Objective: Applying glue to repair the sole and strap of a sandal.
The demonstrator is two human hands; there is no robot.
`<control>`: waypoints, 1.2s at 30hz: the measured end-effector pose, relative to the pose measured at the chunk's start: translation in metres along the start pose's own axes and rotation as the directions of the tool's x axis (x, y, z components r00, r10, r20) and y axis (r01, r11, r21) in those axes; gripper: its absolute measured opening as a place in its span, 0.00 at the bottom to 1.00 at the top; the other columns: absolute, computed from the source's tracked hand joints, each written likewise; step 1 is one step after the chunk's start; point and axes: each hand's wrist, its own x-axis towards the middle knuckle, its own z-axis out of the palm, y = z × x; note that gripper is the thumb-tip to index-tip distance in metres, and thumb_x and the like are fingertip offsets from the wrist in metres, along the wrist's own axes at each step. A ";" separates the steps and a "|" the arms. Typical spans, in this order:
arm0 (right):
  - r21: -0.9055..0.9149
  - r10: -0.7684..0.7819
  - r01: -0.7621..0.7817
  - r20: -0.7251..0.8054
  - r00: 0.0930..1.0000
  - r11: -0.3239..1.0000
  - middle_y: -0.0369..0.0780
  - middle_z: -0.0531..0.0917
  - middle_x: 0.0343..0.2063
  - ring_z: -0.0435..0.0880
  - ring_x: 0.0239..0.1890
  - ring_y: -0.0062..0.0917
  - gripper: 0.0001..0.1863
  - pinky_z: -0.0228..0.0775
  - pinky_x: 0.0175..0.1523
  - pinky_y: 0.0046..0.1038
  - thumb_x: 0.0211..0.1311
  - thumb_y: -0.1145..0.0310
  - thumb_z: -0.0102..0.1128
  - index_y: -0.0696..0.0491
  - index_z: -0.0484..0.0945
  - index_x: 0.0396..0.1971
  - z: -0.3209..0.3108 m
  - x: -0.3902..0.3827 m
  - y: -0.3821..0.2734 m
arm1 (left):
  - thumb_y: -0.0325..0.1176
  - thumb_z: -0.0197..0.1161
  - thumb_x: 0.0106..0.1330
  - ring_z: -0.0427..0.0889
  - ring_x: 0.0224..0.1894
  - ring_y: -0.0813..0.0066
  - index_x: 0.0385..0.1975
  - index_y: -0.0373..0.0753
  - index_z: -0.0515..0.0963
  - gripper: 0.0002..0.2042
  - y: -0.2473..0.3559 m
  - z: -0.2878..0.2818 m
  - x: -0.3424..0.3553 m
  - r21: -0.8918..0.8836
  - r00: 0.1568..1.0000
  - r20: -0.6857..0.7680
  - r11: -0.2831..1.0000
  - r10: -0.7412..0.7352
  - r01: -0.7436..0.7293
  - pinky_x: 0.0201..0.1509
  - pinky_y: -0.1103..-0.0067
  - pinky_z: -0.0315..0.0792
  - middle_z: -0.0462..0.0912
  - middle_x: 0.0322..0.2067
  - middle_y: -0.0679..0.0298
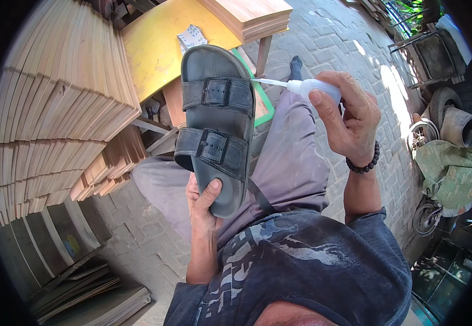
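Observation:
My left hand [203, 204] grips a dark grey two-strap sandal [228, 125] by its heel, thumb on the footbed, holding it upright above my lap with the toe away from me. In my right hand [350, 114] is a white squeeze bottle [312, 89], held sideways. Its long, thin nozzle [268, 81] points left, the tip at the sandal's right edge near the front strap and toe; whether it touches is hard to tell. Each strap carries a buckle.
Stacked wooden boards [56, 119] fill the left. Ahead stand a yellow board [149, 38] with a printed scrap [191, 41] and more planks [252, 19]. A green-edged panel [264, 119] leans below. Clutter with tyres [442, 100] and cloth [448, 174] lines the right of the paved floor [355, 60].

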 end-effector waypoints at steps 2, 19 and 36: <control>0.004 -0.009 0.009 -0.002 1.000 1.000 0.36 0.77 0.19 0.68 0.12 0.17 0.10 0.58 0.20 0.22 0.59 0.68 0.67 0.57 0.80 0.36 -0.001 -0.001 0.000 | 0.28 0.71 0.58 0.82 0.44 0.72 0.54 0.32 0.70 0.24 0.000 0.001 0.000 0.007 1.000 -0.012 1.000 -0.007 0.007 0.52 0.76 0.76 0.81 0.46 0.58; 0.072 0.044 -0.047 0.045 0.998 0.996 0.37 0.82 0.25 0.75 0.21 0.14 0.10 0.63 0.24 0.19 0.60 0.72 0.67 0.59 0.81 0.39 0.009 -0.019 -0.006 | 0.22 0.62 0.56 0.83 0.43 0.73 0.53 0.30 0.71 0.22 -0.002 -0.009 0.004 -0.019 1.000 0.004 1.000 0.002 -0.002 0.49 0.78 0.77 0.81 0.44 0.58; 0.136 0.010 -0.022 0.092 0.996 0.990 0.42 0.84 0.28 0.81 0.22 0.24 0.12 0.68 0.25 0.22 0.54 0.76 0.68 0.62 0.80 0.39 0.014 -0.079 -0.032 | 0.23 0.59 0.58 0.85 0.37 0.70 0.43 0.28 0.77 0.13 -0.002 0.011 0.014 -0.135 0.989 -0.140 0.991 -0.038 0.019 0.46 0.76 0.80 0.84 0.37 0.56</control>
